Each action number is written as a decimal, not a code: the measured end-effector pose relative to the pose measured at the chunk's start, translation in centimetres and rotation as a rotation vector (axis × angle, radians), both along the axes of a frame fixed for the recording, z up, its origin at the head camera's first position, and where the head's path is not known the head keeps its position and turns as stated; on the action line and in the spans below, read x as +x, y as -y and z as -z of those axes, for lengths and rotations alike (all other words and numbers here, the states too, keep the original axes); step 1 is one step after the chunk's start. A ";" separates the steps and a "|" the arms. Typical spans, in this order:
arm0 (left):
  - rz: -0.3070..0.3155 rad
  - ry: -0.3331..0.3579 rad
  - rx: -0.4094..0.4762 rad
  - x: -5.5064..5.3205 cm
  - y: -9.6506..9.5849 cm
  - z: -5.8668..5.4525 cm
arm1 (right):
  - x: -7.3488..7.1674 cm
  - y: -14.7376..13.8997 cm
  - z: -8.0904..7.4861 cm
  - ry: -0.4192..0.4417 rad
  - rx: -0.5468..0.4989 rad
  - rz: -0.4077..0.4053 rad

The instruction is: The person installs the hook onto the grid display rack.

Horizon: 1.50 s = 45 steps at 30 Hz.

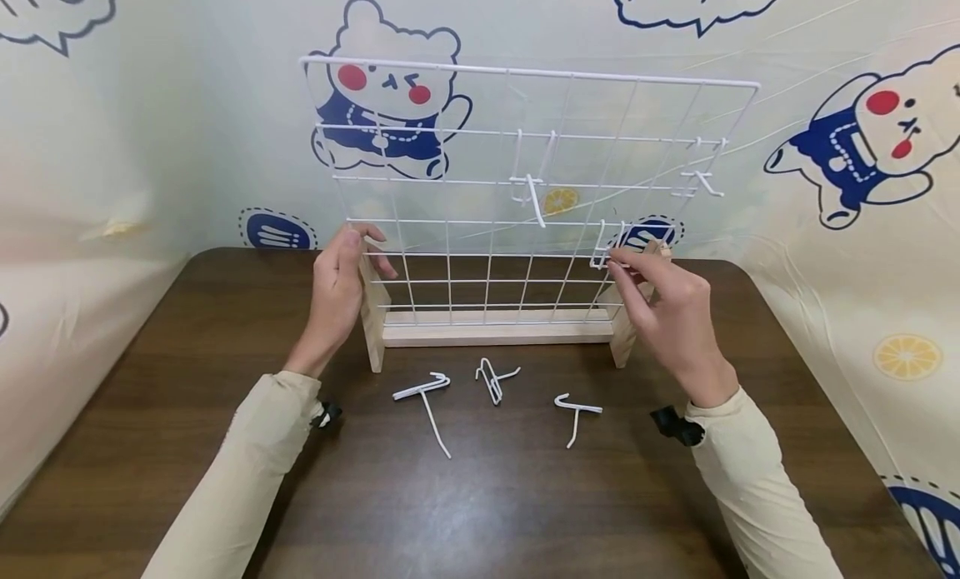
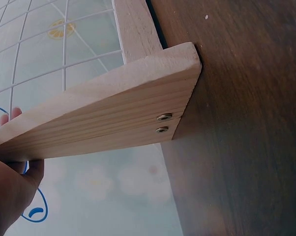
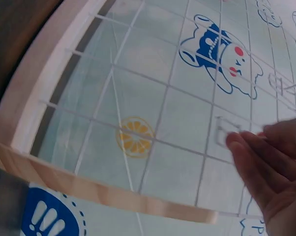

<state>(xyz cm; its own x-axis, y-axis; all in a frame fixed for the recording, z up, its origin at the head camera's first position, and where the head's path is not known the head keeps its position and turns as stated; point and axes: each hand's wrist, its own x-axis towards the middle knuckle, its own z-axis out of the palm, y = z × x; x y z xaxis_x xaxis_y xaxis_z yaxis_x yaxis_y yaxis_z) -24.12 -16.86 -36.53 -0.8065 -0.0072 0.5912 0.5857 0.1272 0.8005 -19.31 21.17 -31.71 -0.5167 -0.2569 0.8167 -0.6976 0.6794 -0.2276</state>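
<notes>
A white wire grid panel [image 1: 525,72] stands in a pale wooden base [image 1: 495,339]. My left hand [image 1: 336,287] grips the left wooden upright [image 2: 113,108], thumb in front and fingers wrapped behind. At the grid's lower right, my right hand [image 1: 671,312] pinches a white wire hook [image 1: 598,261] between thumb and fingertips. The hook lies against the grid wires, its front partly covered by the fingers. Higher up on the panel hang two more white hooks, one near the middle [image 1: 535,202] and one near the right edge [image 1: 702,183].
Three loose white hooks lie on the dark wooden table before the base: a left one [image 1: 427,396], a middle one [image 1: 493,382] and a right one [image 1: 576,411]. Behind the panel hangs a pale sheet printed with cartoon bears [image 1: 393,96].
</notes>
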 end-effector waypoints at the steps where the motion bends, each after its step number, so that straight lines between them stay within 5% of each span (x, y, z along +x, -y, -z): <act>1: 0.000 0.004 0.001 -0.2 0.1 0.3 | 0.1 -0.1 -0.1 0.014 0.025 -0.001; 7: 0.006 0.003 0.004 -0.2 0.5 0.8 | 0.9 -0.5 -0.6 0.085 0.128 0.010; 16: -0.003 -0.013 0.010 -0.3 0.8 0.1 | 2.1 0.3 -2.1 0.088 0.137 0.001; 25: -0.001 -0.019 0.005 1.5 0.1 -2.1 | 3.1 1.3 -2.7 0.040 0.203 -0.054; 31: 0.008 -0.025 0.004 1.8 -0.4 -2.4 | 3.4 2.1 -2.2 0.067 0.263 -0.101; 38: -0.002 -0.005 -0.002 1.9 -0.7 -2.3 | 4.1 2.0 -1.6 0.133 0.300 -0.056; 45: -0.003 -0.020 0.004 1.7 -0.8 -2.0 | 4.7 0.9 0.6 0.135 0.314 -0.088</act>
<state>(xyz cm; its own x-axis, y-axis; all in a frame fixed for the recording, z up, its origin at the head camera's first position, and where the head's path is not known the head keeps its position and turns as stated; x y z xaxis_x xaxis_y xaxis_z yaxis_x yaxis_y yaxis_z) -22.40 -16.07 -34.50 -0.7944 -0.0119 0.6072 0.6012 0.1262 0.7890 -14.56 20.31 -32.30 -0.5797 -0.5331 0.6163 -0.7343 0.6696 -0.1114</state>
